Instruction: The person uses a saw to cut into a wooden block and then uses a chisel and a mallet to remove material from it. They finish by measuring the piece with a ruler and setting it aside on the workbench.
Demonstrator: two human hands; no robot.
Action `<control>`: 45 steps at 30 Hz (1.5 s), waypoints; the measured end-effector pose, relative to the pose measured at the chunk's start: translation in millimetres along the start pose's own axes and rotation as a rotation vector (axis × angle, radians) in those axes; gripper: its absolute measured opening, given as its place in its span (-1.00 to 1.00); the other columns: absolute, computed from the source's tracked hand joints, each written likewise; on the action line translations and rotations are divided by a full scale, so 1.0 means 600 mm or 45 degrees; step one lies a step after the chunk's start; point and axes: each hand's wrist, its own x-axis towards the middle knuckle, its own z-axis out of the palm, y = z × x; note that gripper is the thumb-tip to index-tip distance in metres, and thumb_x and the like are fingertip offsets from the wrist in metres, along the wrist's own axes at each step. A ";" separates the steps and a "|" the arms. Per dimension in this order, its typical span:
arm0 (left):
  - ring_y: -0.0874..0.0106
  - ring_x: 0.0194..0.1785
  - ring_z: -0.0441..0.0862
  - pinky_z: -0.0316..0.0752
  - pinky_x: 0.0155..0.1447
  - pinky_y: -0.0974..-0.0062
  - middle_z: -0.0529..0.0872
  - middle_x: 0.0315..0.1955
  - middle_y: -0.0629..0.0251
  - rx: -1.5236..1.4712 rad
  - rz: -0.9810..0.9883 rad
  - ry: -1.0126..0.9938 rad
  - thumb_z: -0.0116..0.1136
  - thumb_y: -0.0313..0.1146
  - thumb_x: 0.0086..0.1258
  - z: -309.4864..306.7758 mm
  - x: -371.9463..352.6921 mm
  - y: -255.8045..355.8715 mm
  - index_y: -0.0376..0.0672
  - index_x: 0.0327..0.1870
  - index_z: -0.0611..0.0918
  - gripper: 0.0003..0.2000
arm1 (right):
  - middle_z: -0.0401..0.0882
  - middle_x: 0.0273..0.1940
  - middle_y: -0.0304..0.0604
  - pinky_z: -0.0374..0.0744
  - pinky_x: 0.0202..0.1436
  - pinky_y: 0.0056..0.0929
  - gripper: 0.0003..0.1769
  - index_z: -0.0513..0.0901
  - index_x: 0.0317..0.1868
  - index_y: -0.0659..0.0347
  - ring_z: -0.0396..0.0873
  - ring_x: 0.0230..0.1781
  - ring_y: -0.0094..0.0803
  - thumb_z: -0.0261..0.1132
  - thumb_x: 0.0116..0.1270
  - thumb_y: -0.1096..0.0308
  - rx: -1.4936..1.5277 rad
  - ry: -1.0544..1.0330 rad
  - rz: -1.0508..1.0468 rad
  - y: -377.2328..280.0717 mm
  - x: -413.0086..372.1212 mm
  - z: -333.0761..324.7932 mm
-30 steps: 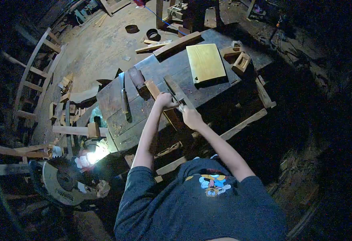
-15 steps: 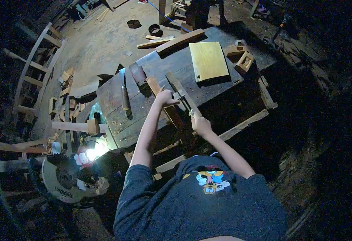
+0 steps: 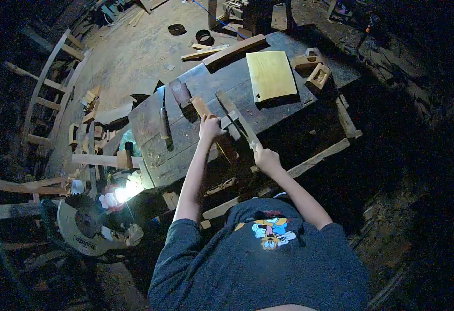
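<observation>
Over the near edge of the dark wooden bench [image 3: 188,140], my right hand [image 3: 267,159] is closed round the near end of a long, narrow flat tool [image 3: 243,123], which slants away to the far left. My left hand [image 3: 211,127] rests on a wooden bar [image 3: 201,107], its fingers closed by a small pale wood piece [image 3: 229,119] that overlaps the tool's left side. The tool's exact kind I cannot tell. A knife [image 3: 164,114] with a long handle lies left of my hands, beside a dark reddish-brown block [image 3: 181,94].
A pale yellow board [image 3: 271,76] lies on the bench's far right, near wooden hand planes [image 3: 318,78]. Long wood strips [image 3: 235,53] lie along the far edge. At the lower left stand a circular saw [image 3: 84,228] and a bright lamp [image 3: 126,193]. A ladder-like frame [image 3: 51,85] leans further left.
My left hand has drawn its fingers in, and the small pale piece beside it shows more clearly. My right hand has shifted slightly right and nearer to me. The whole view has tilted a little.
</observation>
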 end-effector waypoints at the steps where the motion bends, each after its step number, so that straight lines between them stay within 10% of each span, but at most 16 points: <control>1: 0.42 -0.10 0.38 0.00 0.14 0.41 0.53 -0.31 0.27 0.014 0.004 -0.004 0.15 -0.06 -0.24 0.003 0.002 -0.002 0.00 -0.20 0.47 -0.53 | 0.43 -0.71 -0.01 0.45 -0.63 -0.22 -0.75 0.32 -0.26 0.22 0.46 -0.68 -0.14 -0.06 0.06 0.28 -0.039 -0.020 0.000 0.002 -0.011 -0.003; 22: 0.37 -0.18 0.43 0.08 0.11 0.41 0.52 -0.35 0.24 -0.058 0.154 -0.120 0.16 -0.15 -0.22 -0.003 -0.001 0.001 -0.07 -0.17 0.43 -0.52 | 0.42 -0.66 0.02 0.43 -0.59 -0.28 -0.84 0.33 -0.42 0.24 0.45 -0.62 -0.10 0.01 0.01 0.32 0.090 0.081 0.013 -0.041 0.062 0.029; 27: 0.25 -0.08 0.34 0.19 0.02 0.38 0.46 -0.25 0.18 -0.289 0.041 0.173 0.14 -0.11 -0.20 0.015 0.003 0.005 -0.13 -0.16 0.39 -0.50 | 0.44 -0.67 -0.02 0.45 -0.62 -0.31 -0.88 0.33 -0.44 0.23 0.47 -0.63 -0.16 -0.04 0.04 0.36 -0.007 0.116 -0.080 -0.035 0.093 0.006; 29: 0.28 0.01 0.24 0.14 0.06 0.37 0.38 -0.14 0.23 -0.375 0.398 0.520 0.13 -0.16 -0.19 0.018 -0.002 0.003 -0.12 -0.16 0.39 -0.52 | 0.45 -0.64 0.02 0.44 -0.59 -0.27 -0.86 0.33 -0.43 0.24 0.47 -0.60 -0.14 -0.05 0.05 0.34 0.005 -0.008 -0.030 -0.034 0.087 -0.005; 37: 0.38 0.04 0.19 -0.25 0.17 0.09 0.39 -0.19 0.26 0.244 0.220 0.439 0.11 -0.15 -0.17 0.004 -0.032 0.010 -0.15 -0.35 0.43 -0.64 | 0.43 -0.58 0.13 0.38 -0.42 -0.12 -0.76 0.34 -0.39 0.29 0.43 -0.50 0.01 -0.13 0.11 0.27 0.190 -0.128 0.056 -0.039 0.072 -0.026; 39: 0.21 -0.01 0.28 -0.17 0.15 0.07 0.35 -0.11 0.10 -0.281 0.005 -0.275 -0.02 0.02 -0.03 -0.128 -0.063 0.037 -0.18 -0.20 0.42 -0.52 | 0.43 -0.57 0.14 0.39 -0.43 -0.13 -0.75 0.34 -0.40 0.29 0.43 -0.51 0.00 -0.12 0.12 0.25 0.188 -0.102 0.082 -0.044 0.070 -0.024; 43: 0.29 0.07 0.22 -0.01 0.13 0.19 0.20 0.04 0.16 -3.066 0.401 -0.533 -0.16 0.08 0.05 -0.234 -0.139 0.039 -0.26 0.08 0.13 -0.33 | 0.43 -0.58 0.13 0.39 -0.43 -0.13 -0.74 0.34 -0.41 0.29 0.43 -0.51 0.00 -0.12 0.12 0.24 0.186 -0.044 0.058 -0.046 0.068 0.000; 45: 0.30 0.16 0.04 -0.13 0.17 0.18 0.08 0.11 0.20 -3.430 0.238 0.036 -0.24 0.05 0.11 -0.233 -0.154 0.032 -0.21 0.11 0.05 -0.37 | 0.43 -0.59 0.13 0.40 -0.44 -0.13 -0.74 0.34 -0.42 0.29 0.43 -0.52 0.00 -0.11 0.12 0.23 0.151 -0.055 0.112 -0.044 0.066 0.007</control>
